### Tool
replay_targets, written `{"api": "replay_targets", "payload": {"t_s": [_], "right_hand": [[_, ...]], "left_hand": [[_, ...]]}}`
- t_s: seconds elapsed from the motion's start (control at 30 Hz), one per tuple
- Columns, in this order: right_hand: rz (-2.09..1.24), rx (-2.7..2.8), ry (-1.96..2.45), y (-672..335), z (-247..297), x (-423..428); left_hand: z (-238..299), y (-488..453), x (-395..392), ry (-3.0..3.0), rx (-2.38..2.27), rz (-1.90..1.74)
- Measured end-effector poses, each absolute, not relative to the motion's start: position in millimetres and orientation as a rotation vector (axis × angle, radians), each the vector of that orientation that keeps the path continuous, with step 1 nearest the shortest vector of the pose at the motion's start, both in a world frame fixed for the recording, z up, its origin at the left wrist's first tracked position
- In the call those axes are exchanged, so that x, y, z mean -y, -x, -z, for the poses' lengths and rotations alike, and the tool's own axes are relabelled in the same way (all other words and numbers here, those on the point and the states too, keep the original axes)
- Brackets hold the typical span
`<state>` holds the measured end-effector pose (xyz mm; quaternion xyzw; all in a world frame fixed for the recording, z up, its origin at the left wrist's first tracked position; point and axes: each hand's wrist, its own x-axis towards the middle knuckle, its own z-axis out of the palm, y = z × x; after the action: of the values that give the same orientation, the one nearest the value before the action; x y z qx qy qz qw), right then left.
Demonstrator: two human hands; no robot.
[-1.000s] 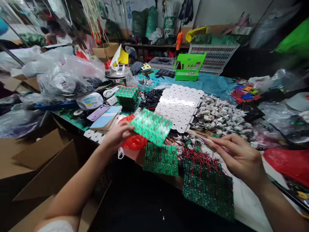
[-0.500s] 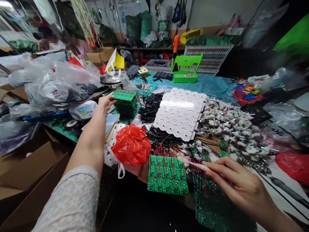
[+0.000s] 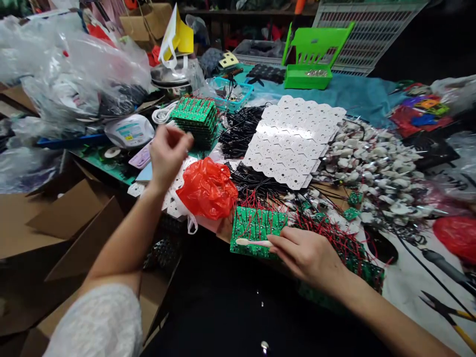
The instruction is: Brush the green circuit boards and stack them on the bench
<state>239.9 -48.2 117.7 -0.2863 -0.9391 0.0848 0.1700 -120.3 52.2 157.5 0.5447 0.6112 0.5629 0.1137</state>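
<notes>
My right hand pinches a pale toothbrush, its head lying over the lower part of a green circuit board panel. Red and black wires run across that panel's upper side. My left hand is in the air just in front of a stack of green circuit boards; its fingers are loosely curled, slightly blurred, with nothing visible in them. Beneath and beside my right forearm lie more wired circuit boards. A red plastic bag sits between my hands.
White scalloped sheets lie mid-table on black cables. To their right is a heap of small white parts. Yellow-handled pliers and a soldering iron rest at the right. Cardboard boxes stand at the left.
My left hand has come off the board stack and drawn back toward me. My right hand has moved left with the toothbrush, onto the wired panel. The view has tipped downward.
</notes>
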Motion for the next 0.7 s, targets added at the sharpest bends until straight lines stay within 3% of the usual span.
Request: {"api": "replay_targets", "payload": {"t_s": [0.13,0.23,0.47,0.7], "right_hand": [[-0.298,2.684,0.783,-235,-110,51],[-0.328,2.72,0.747,-230,-110,53],[-0.136,2.763,0.729,-218,-106,46],[0.14,2.692,0.98,-204,-110,-2]], "left_hand": [[-91,52,90,-1.446,-1.581,-1.052],[-52,17,144,-1.045,-1.409,-0.96],[-35,-8,134,-0.782,-1.406,-1.158],[-38,-10,135,-0.764,-1.442,-1.158]]}}
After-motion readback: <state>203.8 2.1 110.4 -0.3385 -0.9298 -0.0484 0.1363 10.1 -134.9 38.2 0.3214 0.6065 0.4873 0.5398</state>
